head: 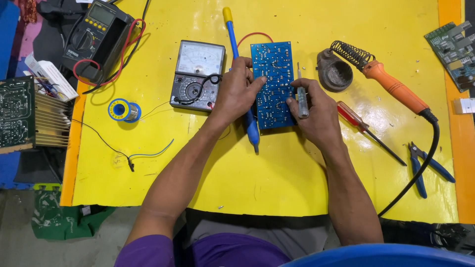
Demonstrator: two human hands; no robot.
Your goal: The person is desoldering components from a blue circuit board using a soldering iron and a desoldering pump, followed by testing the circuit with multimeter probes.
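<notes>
Board: blue circuit board [273, 84] lies on the yellow table [277, 173], between both hands.
Left hand [236, 94]: fingers spread, pressing the board's left edge.
Right hand [316, 116]: fingers closed around a clear-handled screwdriver [301, 99] over the board.

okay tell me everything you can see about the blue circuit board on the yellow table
The blue circuit board is a rectangular panel lying flat, long side running away from the person, its face covered in pale traces and solder dots. The left hand steadies its left edge with fingertips on it; the right hand, holding a clear-handled screwdriver, rests at its right edge.
</notes>
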